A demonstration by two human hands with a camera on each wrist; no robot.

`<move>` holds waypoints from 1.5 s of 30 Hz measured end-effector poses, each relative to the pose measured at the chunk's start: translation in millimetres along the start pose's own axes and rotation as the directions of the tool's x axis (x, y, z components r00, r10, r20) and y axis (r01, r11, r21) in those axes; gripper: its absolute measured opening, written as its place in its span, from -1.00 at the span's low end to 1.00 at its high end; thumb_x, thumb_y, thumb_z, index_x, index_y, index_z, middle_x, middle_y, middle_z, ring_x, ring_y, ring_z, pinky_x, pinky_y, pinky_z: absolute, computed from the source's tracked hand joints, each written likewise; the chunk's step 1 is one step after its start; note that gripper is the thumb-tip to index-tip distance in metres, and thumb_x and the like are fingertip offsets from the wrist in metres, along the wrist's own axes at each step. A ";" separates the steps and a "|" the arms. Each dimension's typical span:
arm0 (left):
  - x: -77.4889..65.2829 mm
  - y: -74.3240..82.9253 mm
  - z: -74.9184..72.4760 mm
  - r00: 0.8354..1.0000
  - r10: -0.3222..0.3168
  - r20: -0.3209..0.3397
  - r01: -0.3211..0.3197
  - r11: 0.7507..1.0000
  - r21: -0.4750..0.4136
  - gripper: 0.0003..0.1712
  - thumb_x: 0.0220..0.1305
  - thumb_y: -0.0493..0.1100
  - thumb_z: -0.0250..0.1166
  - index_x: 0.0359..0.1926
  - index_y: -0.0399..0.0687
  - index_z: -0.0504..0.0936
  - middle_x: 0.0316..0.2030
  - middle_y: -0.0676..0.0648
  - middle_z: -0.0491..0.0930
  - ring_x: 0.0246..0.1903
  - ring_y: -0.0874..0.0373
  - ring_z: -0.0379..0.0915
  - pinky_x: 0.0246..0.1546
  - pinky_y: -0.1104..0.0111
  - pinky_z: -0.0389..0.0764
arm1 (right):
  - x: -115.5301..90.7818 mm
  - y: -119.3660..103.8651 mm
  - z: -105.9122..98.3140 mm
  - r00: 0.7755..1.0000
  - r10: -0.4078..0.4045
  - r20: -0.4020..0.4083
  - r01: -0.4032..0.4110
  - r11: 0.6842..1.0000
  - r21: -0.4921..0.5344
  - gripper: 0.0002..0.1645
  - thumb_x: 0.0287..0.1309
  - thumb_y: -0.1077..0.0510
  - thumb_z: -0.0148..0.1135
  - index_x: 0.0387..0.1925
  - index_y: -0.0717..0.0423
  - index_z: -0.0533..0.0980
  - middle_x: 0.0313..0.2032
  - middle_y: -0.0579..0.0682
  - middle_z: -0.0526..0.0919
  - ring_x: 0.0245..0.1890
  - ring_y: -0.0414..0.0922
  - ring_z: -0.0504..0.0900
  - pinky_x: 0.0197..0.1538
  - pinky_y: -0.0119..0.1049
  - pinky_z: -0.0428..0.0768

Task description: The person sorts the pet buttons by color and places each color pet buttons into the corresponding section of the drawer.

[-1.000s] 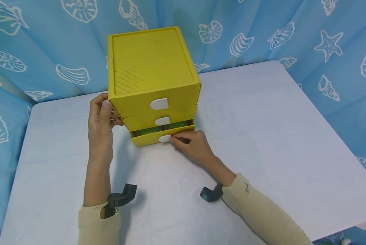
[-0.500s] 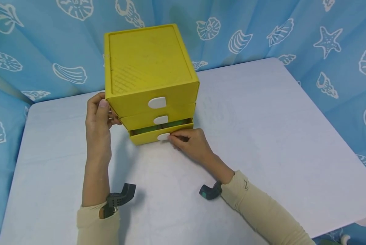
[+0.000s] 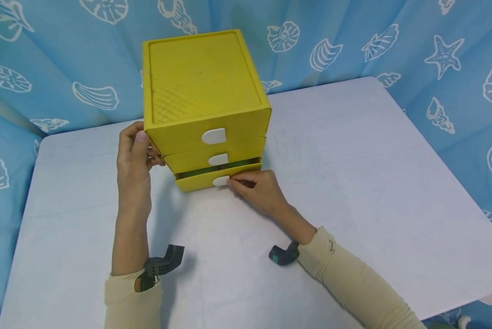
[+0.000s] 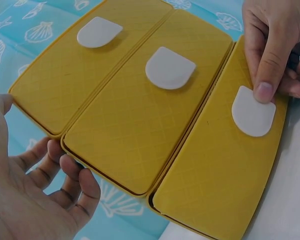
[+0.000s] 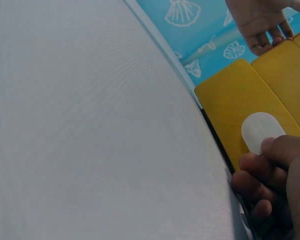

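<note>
A yellow three-drawer cabinet stands at the back of the table, each drawer front bearing a white rounded handle. Its bottom drawer sticks out slightly, leaving a narrow dark gap along the top with some green inside. Thumb and fingers of my right hand pinch the right edge of that drawer's handle. My left hand rests against the cabinet's left side, thumb near the upper front corner and the other fingers loosely bent along the side. The upper two drawers sit flush in the frame.
A white cloth covers the table, which extends to both sides and in front of the cabinet. Close behind it hangs a blue curtain printed with white shells. A dark wrist mount juts from the left forearm, another mount from the right.
The bottom drawer has slid further into the cabinet, and its gap has narrowed. My right hand has moved with the handle; the left hand keeps its place on the side.
</note>
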State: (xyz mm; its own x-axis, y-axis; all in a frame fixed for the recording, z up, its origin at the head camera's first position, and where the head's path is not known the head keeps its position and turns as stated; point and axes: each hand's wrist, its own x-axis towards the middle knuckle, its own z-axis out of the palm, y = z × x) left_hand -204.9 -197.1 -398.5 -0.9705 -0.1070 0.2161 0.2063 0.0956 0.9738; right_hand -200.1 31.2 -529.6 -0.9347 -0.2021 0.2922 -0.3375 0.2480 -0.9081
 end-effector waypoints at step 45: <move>3.0 0.3 1.0 1.000 -0.010 -0.010 0.010 1.000 -0.009 -0.57 0.30 0.14 0.02 0.12 0.13 0.35 -0.28 -0.11 0.31 -0.34 0.04 0.26 -0.31 0.36 0.42 | 5.5 -2.9 -0.7 1.000 0.029 0.005 -0.029 1.000 0.003 -0.85 0.06 0.05 0.30 -0.35 0.00 0.68 -0.58 -0.13 0.65 -0.58 -0.25 0.59 -0.48 -0.37 0.57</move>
State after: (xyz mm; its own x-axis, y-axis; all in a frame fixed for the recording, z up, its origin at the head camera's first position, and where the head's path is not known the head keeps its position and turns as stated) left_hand -207.9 -196.3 -397.7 -0.9713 -0.1175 0.2066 0.1974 0.0856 0.9766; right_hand -204.4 30.0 -525.2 -0.9435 -0.1992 0.2646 -0.3101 0.2504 -0.9171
